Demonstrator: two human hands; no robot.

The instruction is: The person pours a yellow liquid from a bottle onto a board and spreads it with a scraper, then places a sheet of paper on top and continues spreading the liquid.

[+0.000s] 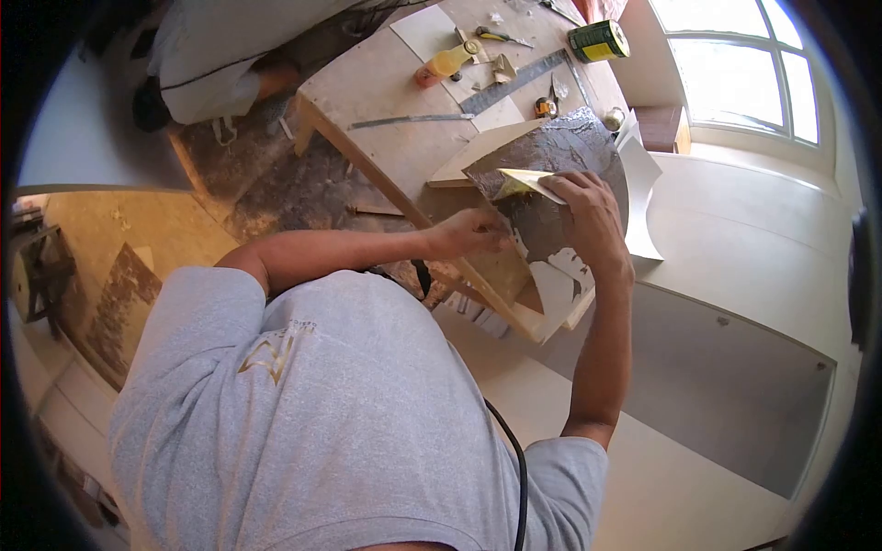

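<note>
Beyond the right hand [591, 213] sit a bottle [443, 68] and green can [597, 42].

A green can [588, 42] sits near a window [735, 78]; a bottle [443, 66] stands apart

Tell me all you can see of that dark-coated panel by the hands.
The panel looks like a pale sheet mostly covered in an uneven, dark brownish coating, glossy in places, with bare pale patches toward its near end. It lies over the table, overlapping a pale board. The right hand holds a pale flat piece against or just above it. The left hand is by its edge; touch is unclear.
</note>
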